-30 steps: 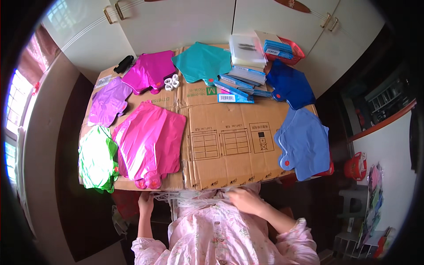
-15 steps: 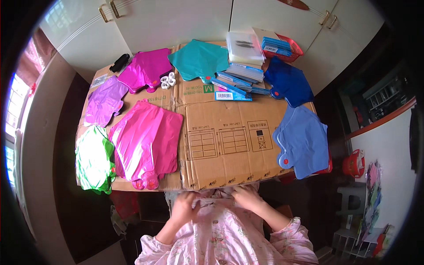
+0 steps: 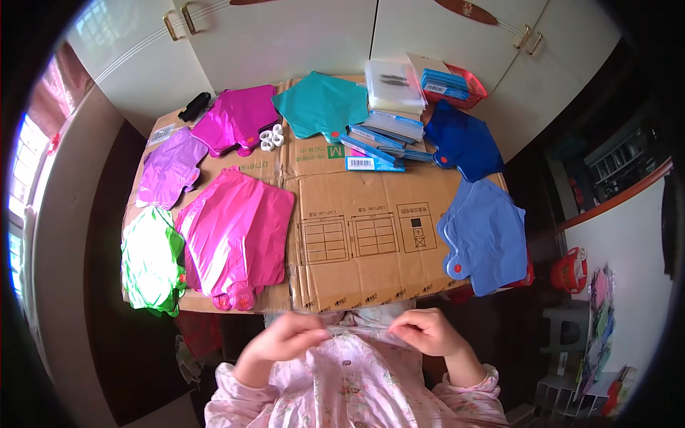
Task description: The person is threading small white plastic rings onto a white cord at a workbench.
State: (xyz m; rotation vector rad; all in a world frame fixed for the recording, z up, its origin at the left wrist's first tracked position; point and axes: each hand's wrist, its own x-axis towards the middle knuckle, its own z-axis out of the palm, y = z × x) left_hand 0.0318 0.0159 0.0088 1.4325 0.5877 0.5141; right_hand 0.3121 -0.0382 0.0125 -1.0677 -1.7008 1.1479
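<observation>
Both hands are in front of the table's near edge, over the lower front of a pink floral shirt (image 3: pixel 347 378). My left hand (image 3: pixel 294 334) is closed, its bent fingertips pointing inward by the shirt's hem. Opposite it, my right hand (image 3: pixel 427 331) has its fingers curled together beside the same hem. Whether either one pinches the cloth is too small to tell. Nearest on the cardboard-topped table (image 3: pixel 332 285) are a stack of shiny pink foil sheets (image 3: pixel 235 232) to the left and pale blue foil sheets (image 3: pixel 485 232) to the right.
Green (image 3: pixel 150 260), lilac (image 3: pixel 165 167), magenta (image 3: pixel 234 118), teal (image 3: pixel 321 107) and dark blue foil sheets (image 3: pixel 465 139) ring the table. White rings (image 3: pixel 271 138) lie by the magenta ones. Blue packets (image 3: pixel 374 163) and clear sleeves (image 3: pixel 394 82) stand beside a red basket (image 3: pixel 471 87).
My hands have drawn back from the table edge toward my body and risen, with their fingers turned inward. The view has tilted slightly; the things on the table stay in place.
</observation>
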